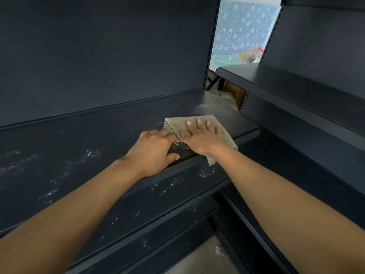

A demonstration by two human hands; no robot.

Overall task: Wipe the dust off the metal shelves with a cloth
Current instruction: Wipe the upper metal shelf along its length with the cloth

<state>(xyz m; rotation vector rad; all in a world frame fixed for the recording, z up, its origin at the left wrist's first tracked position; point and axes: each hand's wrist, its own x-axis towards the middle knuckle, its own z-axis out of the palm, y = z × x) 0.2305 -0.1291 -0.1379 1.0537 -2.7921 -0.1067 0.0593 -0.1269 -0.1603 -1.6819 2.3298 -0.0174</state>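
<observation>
white dust specks [169, 182] are noted on the lower shelf [118, 224]. the upper shelf [79, 135] edge is gripped by the left hand [156, 149]; the cloth [183, 125] is pressed flat under the open right hand [201, 137]. even pressure toward the far corner dust [200, 106] is advised.

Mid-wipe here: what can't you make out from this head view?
- Shelf surface under the cloth and both hands: covered, dust there unknown.
- Left hand fingertips: curled out of sight near the cloth's edge.
- Items behind the shelving gap: blurred, small.
- Lower shelves: cut off by forearms and the frame edge.
</observation>
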